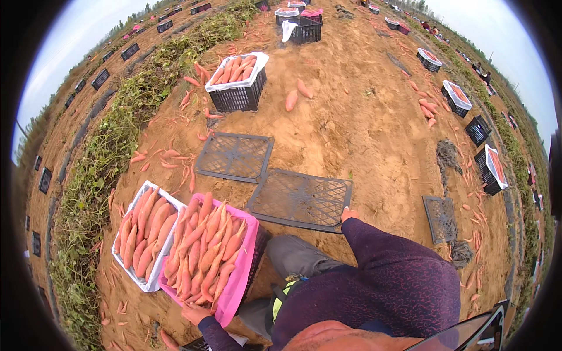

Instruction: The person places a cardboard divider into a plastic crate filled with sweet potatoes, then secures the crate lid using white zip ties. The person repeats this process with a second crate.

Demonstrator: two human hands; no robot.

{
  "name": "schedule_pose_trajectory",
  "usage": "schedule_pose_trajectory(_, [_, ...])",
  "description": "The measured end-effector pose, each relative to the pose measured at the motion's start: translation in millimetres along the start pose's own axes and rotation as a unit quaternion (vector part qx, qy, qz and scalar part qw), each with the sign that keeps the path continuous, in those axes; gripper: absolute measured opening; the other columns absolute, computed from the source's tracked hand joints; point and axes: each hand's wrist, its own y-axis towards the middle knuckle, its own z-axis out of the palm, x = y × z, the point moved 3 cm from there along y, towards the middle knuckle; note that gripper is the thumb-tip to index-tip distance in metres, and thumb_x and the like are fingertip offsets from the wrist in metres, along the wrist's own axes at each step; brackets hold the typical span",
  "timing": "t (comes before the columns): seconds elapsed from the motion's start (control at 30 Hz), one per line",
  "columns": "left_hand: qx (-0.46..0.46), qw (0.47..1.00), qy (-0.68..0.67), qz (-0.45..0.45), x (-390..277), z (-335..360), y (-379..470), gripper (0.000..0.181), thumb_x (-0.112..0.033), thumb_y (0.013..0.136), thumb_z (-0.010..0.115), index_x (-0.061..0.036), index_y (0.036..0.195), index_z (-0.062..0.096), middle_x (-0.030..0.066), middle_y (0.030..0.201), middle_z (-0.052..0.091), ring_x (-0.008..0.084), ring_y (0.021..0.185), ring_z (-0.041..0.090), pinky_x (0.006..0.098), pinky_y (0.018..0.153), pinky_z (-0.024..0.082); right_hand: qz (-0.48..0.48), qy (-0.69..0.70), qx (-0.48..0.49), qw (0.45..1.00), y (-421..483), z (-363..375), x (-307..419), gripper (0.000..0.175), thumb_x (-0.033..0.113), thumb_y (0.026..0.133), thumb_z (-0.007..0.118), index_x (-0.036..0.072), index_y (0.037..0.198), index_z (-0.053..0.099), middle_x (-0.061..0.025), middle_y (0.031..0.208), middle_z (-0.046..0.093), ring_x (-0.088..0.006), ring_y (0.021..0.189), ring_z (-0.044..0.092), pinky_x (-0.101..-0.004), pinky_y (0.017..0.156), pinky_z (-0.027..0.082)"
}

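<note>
My right hand (349, 214) grips the near right corner of a black plastic lattice crate lid (303, 199). Its far left corner meets a second lattice lid (235, 156) lying on the soil. My left hand (194, 312) is at the near edge of a black crate with a pink liner (237, 285), heaped with sweet potatoes (206, 250); whether its fingers hold the rim or a root, I cannot tell. A white-lined crate (151, 287) full of sweet potatoes (147, 228) stands against its left side.
Ahead stands another filled, white-lined crate (237, 97). Loose sweet potatoes (291, 100) lie on the soil. Cut vines (105, 162) run along the left. More crates (494, 171) and a lattice lid (440, 219) are to the right. Part of a black crate (197, 344) shows below my left hand.
</note>
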Motion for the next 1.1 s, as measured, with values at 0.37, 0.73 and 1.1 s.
schedule_pose_trajectory(0.37, [-0.047,0.995,-0.076,0.052,50.0,18.8,-29.9,0.042,-0.006,0.103,0.054,0.0044,0.144,0.060,0.0244,0.143,0.063,0.0397,0.132,0.060,0.0448,0.113,0.046,-0.193,-0.030,0.049,0.979,-40.9,-6.3,67.8,0.035,0.028,0.096,0.066,0.000,0.115,0.076,-0.0235,0.108,0.078,-0.0388,0.108,0.074,-0.0472,0.094,0.056])
schedule_pose_trajectory(0.73, [-0.093,0.979,-0.140,0.112,61.4,-5.2,-46.5,0.037,-0.005,0.102,0.055,0.0069,0.136,0.063,0.0242,0.134,0.066,0.0411,0.127,0.061,0.0465,0.112,0.046,-0.528,0.117,0.252,0.802,-303.5,8.6,259.3,0.029,0.019,0.099,0.064,0.003,0.121,0.073,-0.0179,0.115,0.075,-0.0312,0.101,0.074,-0.0403,0.090,0.058])
schedule_pose_trajectory(1.1, [-0.206,0.950,-0.228,-0.047,78.1,-137.8,-201.9,0.018,-0.001,0.101,0.062,0.0029,0.115,0.072,0.0101,0.100,0.072,0.0181,0.085,0.066,0.0312,0.079,0.053,-0.640,0.113,0.426,0.630,-445.8,32.0,240.6,0.019,0.008,0.101,0.068,-0.002,0.116,0.073,-0.0146,0.108,0.077,-0.0204,0.095,0.073,-0.0342,0.085,0.057])
